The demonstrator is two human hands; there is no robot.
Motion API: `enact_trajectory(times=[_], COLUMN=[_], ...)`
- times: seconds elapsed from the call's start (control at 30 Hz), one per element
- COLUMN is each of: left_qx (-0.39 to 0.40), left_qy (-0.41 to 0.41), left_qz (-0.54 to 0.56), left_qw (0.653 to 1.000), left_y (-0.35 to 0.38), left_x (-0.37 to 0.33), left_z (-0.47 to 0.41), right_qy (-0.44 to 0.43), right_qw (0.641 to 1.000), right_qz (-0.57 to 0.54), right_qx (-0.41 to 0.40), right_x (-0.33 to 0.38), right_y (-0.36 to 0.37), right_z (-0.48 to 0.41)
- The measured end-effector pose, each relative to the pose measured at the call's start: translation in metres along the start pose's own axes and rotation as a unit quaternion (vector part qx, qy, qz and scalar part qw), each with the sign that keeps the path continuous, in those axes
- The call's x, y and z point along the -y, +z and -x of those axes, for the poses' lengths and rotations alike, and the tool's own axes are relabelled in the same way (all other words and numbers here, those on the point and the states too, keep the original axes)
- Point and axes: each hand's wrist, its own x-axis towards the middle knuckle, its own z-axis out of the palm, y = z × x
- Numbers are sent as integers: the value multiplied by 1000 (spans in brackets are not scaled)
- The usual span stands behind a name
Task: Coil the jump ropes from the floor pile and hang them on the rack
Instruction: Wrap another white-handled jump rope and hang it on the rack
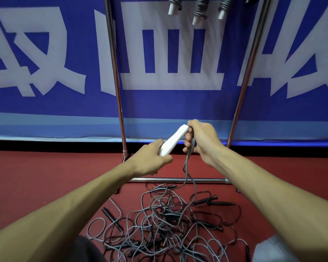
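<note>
The left hand (151, 159) curls its fingers round the near end of a white plastic jump-rope handle (171, 141). The right hand (201, 138) closes on the thin grey cord (187, 167) at the handle's far end. The cord trails down into the tangled pile of grey ropes (163, 224) on the red floor (45, 176), near the chrome tube rack (117, 82), where coiled ropes (198, 10) hang at the far top.

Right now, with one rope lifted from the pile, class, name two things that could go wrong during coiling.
The cord runs from the right hand into the tangled pile; pulling may snag it and drag other ropes up. It also passes the rack's low bar and might catch there.
</note>
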Motion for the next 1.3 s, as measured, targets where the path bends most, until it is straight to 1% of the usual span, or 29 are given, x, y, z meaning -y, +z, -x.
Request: enact_trajectory(times=[0.03,0.1,0.17,0.23,0.3,0.37,0.47,0.53,0.63,0.73,0.77,0.83,0.9,0.97,1.03,1.07,1.1,1.13,1.2,1.23,1.3], left_qx=[-2,-36,-82,-109,-118,-122,-113,-102,-109,-131,-145,-179,-210,-200,-154,-134,-124,-127,-165,-192,-242], left_qy=[-4,1,21,31,24,9,-10,-13,-14,-29,-36,-52,-77,-96,-102,-104,-106,-108,-114,-114,-103], left_qz=[18,22,-2,-6,31,126,267,329,386,410,410,411,431,482,536,546,546,543,526,506,437], left_qw=[1000,999,996,994,992,984,957,939,916,902,900,893,874,848,824,821,822,823,826,833,860], left_y=[-1,-5,-10,-12,-12,-12,-14,-14,-16,-18,-19,-20,-22,-25,-27,-27,-27,-27,-28,-29,-32], left_x=[1,1,1,1,0,-3,-8,-9,-10,-5,-3,2,4,4,3,3,3,5,11,15,23], left_z=[0,1,1,1,0,-2,-4,-4,-6,-9,-10,-11,-11,-10,-9,-8,-8,-9,-13,-15,-18], right_qy=[1,1,-10,-29,-38,-28,-27,-24,-11,-43,-40,-20,-6,6,-1,-9,-11,-1,20,7,-61], right_qw=[1000,1000,1000,999,998,994,970,957,931,885,883,890,885,866,830,815,807,811,819,810,777], right_qz=[-14,-23,-20,-6,27,77,208,238,286,385,383,340,329,350,407,434,449,444,432,455,528], right_qx=[-12,-18,-8,12,37,74,126,162,225,256,269,302,330,358,381,384,383,382,377,370,338], right_x=[1,1,2,4,5,1,-11,-17,-23,-33,-35,-37,-36,-38,-43,-45,-46,-46,-43,-40,-36], right_y=[-1,-3,-4,-5,-7,-9,-12,-12,-7,-1,1,6,12,15,16,15,13,10,4,1,-4], right_z=[0,0,1,1,2,2,0,-1,4,6,8,11,15,17,17,17,16,16,14,13,9])
